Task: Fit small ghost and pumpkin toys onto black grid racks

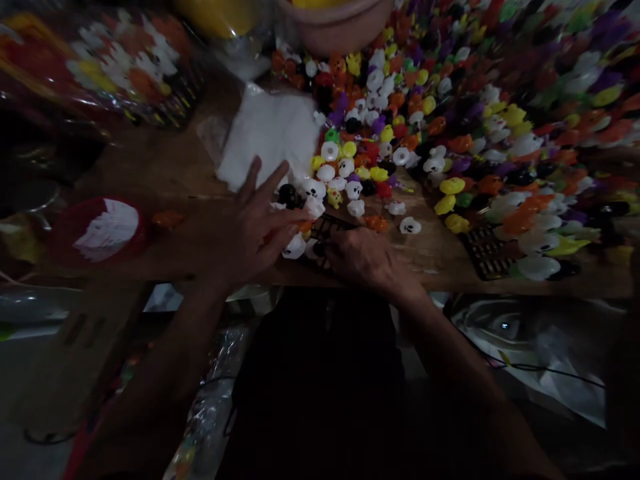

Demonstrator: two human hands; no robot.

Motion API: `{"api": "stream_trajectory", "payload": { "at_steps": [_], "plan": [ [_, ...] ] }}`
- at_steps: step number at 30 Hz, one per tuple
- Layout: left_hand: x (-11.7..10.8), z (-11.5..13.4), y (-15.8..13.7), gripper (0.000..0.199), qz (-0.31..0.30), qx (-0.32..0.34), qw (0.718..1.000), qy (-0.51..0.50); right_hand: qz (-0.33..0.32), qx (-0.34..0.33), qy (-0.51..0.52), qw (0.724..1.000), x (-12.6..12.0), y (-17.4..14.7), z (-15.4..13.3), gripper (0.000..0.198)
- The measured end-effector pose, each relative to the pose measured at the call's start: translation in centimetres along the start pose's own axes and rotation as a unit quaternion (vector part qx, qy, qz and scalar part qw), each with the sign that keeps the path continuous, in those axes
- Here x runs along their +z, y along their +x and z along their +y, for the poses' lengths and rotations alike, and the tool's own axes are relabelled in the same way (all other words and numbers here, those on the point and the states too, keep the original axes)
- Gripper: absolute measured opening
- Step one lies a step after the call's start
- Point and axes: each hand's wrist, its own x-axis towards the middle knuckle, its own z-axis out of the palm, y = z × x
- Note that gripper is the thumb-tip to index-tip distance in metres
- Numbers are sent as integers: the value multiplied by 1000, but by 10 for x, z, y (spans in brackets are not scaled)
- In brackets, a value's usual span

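Observation:
A black slotted tray point(327, 230) lies near the table's front edge, partly hidden by both hands. Small white ghost-like toys point(294, 247) with dark faces stand along its left side. My left hand point(255, 223) reaches over that side with fingers spread; its index fingertip touches a white toy point(315, 208). At the tray's right side, my right hand point(365, 257) has its fingers curled closed and pointing down. What they pinch, if anything, is hidden; a small dark shape shows by the fingertips. Around the tray's far side lie loose white, yellow, black and orange toys point(354, 190).
Many coloured toys point(400, 100) heap up behind and to the right. Another black tray point(485, 250) with toys sits right. White plastic bags point(273, 130) lie behind my left hand. A red dish point(143, 230) with paper slips stands left; a pink basin point(340, 30) is at the back.

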Motion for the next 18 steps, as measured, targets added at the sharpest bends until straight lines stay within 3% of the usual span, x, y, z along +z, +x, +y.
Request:
{"api": "stream_trajectory", "payload": {
  "at_steps": [2, 5, 9, 12, 15, 18],
  "plan": [
    [10, -7, 1, 36, -29, 70, 997, -8, 25, 13, 51, 998, 7, 7, -6, 16],
    [21, -13, -7, 37, -9, 77, 997, -20, 102, 8, 174, 979, 33, 9, -5, 17],
    [23, -11, -14, 37, 2, 92, 996, 13, 242, -117, 292, 918, 72, 2, 2, 18],
    [23, -10, -15, 38, -11, 79, 996, 26, 294, -173, 325, 882, 90, 2, 3, 17],
    [24, -11, -13, 36, -19, 63, 998, 13, 272, -162, 263, 911, 93, 7, 1, 15],
    [25, -9, -8, 33, -15, 57, 998, 9, 172, -105, 158, 967, 89, 11, -3, 16]
  ]
}}
